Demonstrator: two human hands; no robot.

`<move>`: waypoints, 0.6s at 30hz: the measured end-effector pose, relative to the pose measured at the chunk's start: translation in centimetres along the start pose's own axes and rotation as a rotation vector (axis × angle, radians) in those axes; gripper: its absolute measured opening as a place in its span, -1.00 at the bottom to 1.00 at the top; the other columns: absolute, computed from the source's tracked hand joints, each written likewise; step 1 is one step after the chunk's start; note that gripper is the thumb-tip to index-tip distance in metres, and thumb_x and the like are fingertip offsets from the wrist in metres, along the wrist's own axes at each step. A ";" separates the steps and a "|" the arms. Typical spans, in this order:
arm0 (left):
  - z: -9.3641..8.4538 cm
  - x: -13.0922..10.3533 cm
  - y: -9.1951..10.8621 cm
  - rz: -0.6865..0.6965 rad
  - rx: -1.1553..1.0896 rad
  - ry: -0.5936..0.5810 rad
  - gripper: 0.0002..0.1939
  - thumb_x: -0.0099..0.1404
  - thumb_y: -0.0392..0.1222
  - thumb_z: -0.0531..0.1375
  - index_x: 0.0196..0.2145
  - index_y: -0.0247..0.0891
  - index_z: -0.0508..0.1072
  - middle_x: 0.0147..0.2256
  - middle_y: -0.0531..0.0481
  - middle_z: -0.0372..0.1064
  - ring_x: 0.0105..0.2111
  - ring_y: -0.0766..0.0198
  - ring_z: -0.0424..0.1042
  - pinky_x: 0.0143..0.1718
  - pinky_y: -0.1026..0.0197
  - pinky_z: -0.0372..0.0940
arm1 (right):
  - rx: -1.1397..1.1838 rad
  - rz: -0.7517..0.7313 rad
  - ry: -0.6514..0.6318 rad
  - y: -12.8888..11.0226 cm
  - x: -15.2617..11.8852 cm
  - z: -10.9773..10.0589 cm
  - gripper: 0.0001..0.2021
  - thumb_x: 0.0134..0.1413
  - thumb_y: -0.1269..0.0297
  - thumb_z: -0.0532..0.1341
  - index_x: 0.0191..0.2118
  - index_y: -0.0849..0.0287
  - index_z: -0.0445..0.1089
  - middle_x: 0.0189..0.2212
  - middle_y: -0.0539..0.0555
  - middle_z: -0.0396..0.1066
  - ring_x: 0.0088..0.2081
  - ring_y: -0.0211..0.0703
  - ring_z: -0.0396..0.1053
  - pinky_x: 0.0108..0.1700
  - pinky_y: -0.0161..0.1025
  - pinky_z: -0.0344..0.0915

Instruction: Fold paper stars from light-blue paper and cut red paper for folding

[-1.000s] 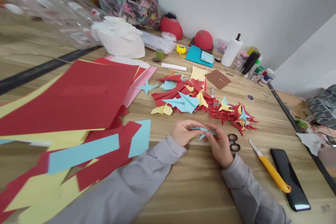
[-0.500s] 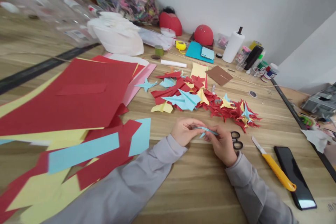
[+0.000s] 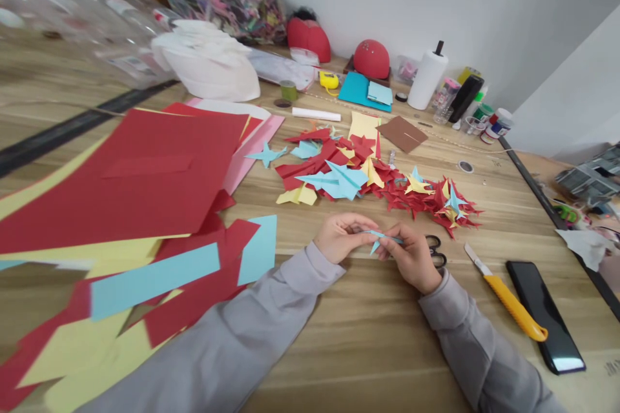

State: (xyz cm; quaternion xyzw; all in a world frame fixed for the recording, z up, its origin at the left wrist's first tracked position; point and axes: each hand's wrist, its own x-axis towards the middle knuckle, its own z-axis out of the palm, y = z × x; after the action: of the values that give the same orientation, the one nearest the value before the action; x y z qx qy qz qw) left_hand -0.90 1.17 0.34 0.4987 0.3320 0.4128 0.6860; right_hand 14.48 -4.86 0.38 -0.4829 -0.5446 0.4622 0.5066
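Observation:
Between my hands is a small piece of folded light-blue paper (image 3: 375,245), pinched from both sides just above the table. My left hand (image 3: 343,237) grips its left end between thumb and fingers. On the other end, my right hand (image 3: 411,257) has its thumb and fingertips closed, covering part of the paper. Just behind the hands spreads a heap of folded paper pieces (image 3: 407,190) in red, yellow and blue, with a larger blue folded paper (image 3: 334,179) on top. Black-handled scissors (image 3: 438,251) lie partly hidden behind my right hand.
Large red sheets (image 3: 169,181) and cut blue strips (image 3: 155,281) cover the left side. A yellow utility knife (image 3: 516,306) rests against a black phone (image 3: 547,316) at right. Bottles, a yellow tape measure (image 3: 329,80) and red pincushions (image 3: 371,59) stand along the back.
My hands stay pinched on the blue paper, with only a slight shift of the fingers and the paper's tilt. The whole view has moved a little.

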 end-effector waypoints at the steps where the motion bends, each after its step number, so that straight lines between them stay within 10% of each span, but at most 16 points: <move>1: 0.0 0.0 0.1 -0.006 -0.004 -0.004 -0.69 -0.24 -0.11 0.44 -0.50 -0.30 0.52 -0.51 -0.06 0.53 -0.50 0.23 0.50 -0.39 0.22 0.41 | -0.007 -0.008 0.001 0.0 0.0 0.0 -0.79 0.05 0.13 0.24 -0.42 0.16 0.35 -0.59 -0.04 0.43 -0.58 -0.31 0.37 -0.50 -0.34 0.35; 18: -0.1 0.2 -0.4 0.065 0.017 0.034 -0.64 -0.16 -0.05 0.41 -0.42 -0.33 0.53 -0.51 -0.05 0.52 -0.53 0.27 0.47 -0.45 0.26 0.41 | 0.069 0.022 0.075 -0.3 0.0 0.4 -0.78 -0.10 0.15 0.35 -0.39 0.19 0.41 -0.59 -0.03 0.46 -0.57 -0.28 0.40 -0.47 -0.32 0.39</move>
State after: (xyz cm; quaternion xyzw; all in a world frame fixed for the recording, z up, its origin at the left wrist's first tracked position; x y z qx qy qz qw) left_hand -0.85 1.32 -0.10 0.5078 0.3306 0.4405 0.6624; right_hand 14.08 -4.92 0.64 -0.4880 -0.5036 0.4679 0.5379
